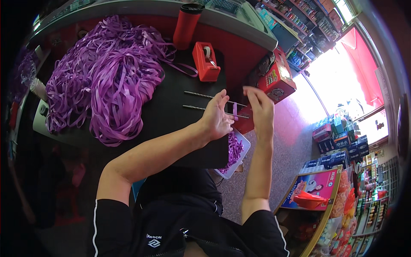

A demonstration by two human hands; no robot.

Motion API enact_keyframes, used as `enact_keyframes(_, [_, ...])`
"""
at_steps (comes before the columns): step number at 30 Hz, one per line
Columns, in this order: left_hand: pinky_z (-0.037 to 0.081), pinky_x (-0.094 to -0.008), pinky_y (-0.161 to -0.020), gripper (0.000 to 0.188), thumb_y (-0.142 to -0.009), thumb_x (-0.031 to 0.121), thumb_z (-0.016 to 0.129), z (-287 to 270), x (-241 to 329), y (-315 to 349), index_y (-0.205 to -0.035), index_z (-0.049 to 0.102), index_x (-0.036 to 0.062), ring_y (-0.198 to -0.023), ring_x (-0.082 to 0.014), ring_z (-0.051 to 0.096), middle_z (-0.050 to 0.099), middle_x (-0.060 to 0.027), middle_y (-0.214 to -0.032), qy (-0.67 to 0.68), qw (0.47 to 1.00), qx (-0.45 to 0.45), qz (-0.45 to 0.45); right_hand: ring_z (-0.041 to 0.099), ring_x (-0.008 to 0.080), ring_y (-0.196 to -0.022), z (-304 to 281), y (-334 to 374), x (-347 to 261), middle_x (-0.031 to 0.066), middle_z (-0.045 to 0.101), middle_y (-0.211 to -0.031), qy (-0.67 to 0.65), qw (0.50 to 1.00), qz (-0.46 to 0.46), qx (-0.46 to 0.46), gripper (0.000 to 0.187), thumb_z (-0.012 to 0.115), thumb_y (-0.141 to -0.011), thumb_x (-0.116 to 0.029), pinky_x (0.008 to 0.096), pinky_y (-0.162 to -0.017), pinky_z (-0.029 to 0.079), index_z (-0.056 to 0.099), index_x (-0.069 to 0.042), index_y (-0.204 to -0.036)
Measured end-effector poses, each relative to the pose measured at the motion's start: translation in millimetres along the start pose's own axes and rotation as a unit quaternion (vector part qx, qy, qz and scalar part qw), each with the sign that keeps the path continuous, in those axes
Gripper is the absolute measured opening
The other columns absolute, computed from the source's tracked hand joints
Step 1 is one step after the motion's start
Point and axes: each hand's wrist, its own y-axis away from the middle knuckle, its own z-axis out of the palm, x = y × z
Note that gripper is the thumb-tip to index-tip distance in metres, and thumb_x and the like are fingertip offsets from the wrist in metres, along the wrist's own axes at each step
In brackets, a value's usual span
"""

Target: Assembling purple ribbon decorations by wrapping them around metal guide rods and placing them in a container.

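Note:
Two thin metal rods [193,106] lie side by side over the black tabletop, and a narrow purple ribbon [235,110] spans them near their right ends. My left hand [216,118] is at the rods, palm turned right and fingers apart. It covers part of both rods; whether it touches the ribbon is hard to see. Just right of the rod ends, my right hand [262,107] is raised with its fingers bent and their tips together. Anything pinched there is too small to make out.
A big heap of purple ribbon [124,81] covers the table's left side. Behind the rods stand a red tape dispenser [206,64] and a red tumbler [186,28]. Below the table's right edge sits a clear bin [244,155] of purple pieces. A red box [278,79] stands farther right.

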Motion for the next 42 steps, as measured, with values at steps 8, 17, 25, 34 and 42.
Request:
enact_keyframes(8, [-0.015,-0.0518,-0.111,0.088,-0.086,0.069,0.042,-10,-9,-5,-0.152,-0.004,0.0316,-0.142,-0.0424,-0.020,-0.015,-0.0369,-0.149,0.006,0.998,-0.054,0.008,0.060,0.0119,-0.082,86,-147,50,0.0083,0.069,-0.085,0.147,0.965,0.135,-0.168,0.035,0.066,-0.087,-0.031,0.0267,-0.075,0.044,0.071,0.002,-0.099])
enact_keyframes(17, [-0.016,-0.0488,-0.111,0.092,-0.084,0.070,0.045,-13,-13,-8,-0.152,-0.004,0.0306,-0.142,-0.0399,-0.020,-0.016,-0.0344,-0.150,0.009,0.997,-0.071,0.025,0.055,0.0099,-0.065,102,-165,51,0.0013,0.064,-0.074,-0.052,0.944,0.250,-0.210,0.029,0.077,-0.076,-0.032,0.0264,-0.061,0.039,0.070,-0.004,-0.080])
enact_keyframes(25, [-0.015,-0.0483,-0.111,0.094,-0.084,0.069,0.047,-14,-12,-7,-0.152,-0.004,0.0308,-0.142,-0.0400,-0.019,-0.016,-0.0343,-0.150,0.012,0.997,-0.067,0.022,0.037,0.0025,-0.052,69,-147,31,-0.0118,0.049,-0.062,-0.061,0.925,0.318,-0.201,0.019,0.072,-0.081,-0.034,0.0219,-0.050,0.025,0.064,-0.018,-0.075])
enact_keyframes(34, [-0.013,-0.0480,-0.112,0.091,-0.085,0.069,0.044,-15,-12,-8,-0.152,-0.002,0.0312,-0.142,-0.0400,-0.018,-0.014,-0.0345,-0.151,0.003,0.998,-0.059,0.019,0.038,0.0036,-0.054,69,-107,49,-0.0085,0.046,-0.064,-0.153,0.914,0.334,-0.175,0.021,0.073,-0.082,-0.032,0.0212,-0.047,0.024,0.069,-0.012,-0.079])
enact_keyframes(42, [-0.003,-0.0483,-0.113,0.084,-0.086,0.067,0.044,-5,-11,3,-0.152,0.009,0.0286,-0.142,-0.0388,0.004,0.001,-0.0315,-0.152,-0.010,0.991,-0.111,0.070,0.039,0.0030,-0.057,73,-91,62,-0.0079,0.051,-0.069,-0.171,0.924,0.308,-0.147,0.017,0.074,-0.080,-0.028,0.0200,-0.047,0.025,0.069,-0.012,-0.081])
